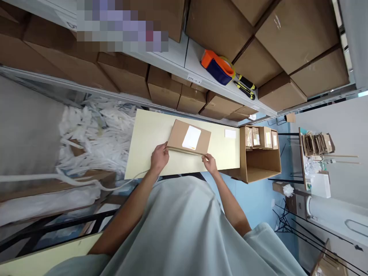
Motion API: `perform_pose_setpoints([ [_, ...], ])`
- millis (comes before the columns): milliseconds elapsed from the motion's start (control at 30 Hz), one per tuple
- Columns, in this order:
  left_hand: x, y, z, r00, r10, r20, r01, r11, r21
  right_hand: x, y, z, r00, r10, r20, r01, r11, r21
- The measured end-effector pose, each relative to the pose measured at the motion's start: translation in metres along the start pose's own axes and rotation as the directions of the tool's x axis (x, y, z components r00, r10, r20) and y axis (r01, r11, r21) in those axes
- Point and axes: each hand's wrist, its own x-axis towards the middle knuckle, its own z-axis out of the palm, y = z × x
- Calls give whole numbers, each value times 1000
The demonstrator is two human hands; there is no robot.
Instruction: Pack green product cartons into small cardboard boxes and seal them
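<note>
A flat brown cardboard box [177, 132] with a white label [191, 137] on top is over the pale yellow table [146, 134], slightly tilted. My left hand [160, 156] grips its near left corner between thumb and fingers. At the near right corner, the fingers of my right hand [210, 163] are pinched on the edge of the same box. Whether the box rests fully on the table I cannot tell. To its right lies a small white slip [230, 133].
An open carton [260, 168] with several smaller labelled boxes stands off the table's right end. White crumpled packing material [97, 138] is heaped at left. On the shelf ahead are an orange-and-blue tape dispenser [217, 67], box cutters [245, 86] and cartons. A white hose [77, 182] reaches the table.
</note>
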Motion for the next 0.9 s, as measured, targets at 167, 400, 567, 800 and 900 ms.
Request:
perform_pose_setpoints([
  [167,-8,-15,-5,999,-51,-8,50,997,-62,-15,2,12,1000,31,-1,-31,999,28],
  [400,21,65,-24,969,133,-210,-164,977,-139,82,-101,-100,892,-408,-196,350,897,-271],
  [567,31,204,-32,858,408,-311,-467,872,-144,159,-236,-168,671,-725,-156,570,639,-517],
  [800,12,345,-8,676,622,-394,-690,723,-41,211,-340,-169,778,-626,52,461,512,-725],
  [900,0,348,11,662,616,-428,-691,722,-30,227,-352,-167,842,-529,102,419,524,-742],
])
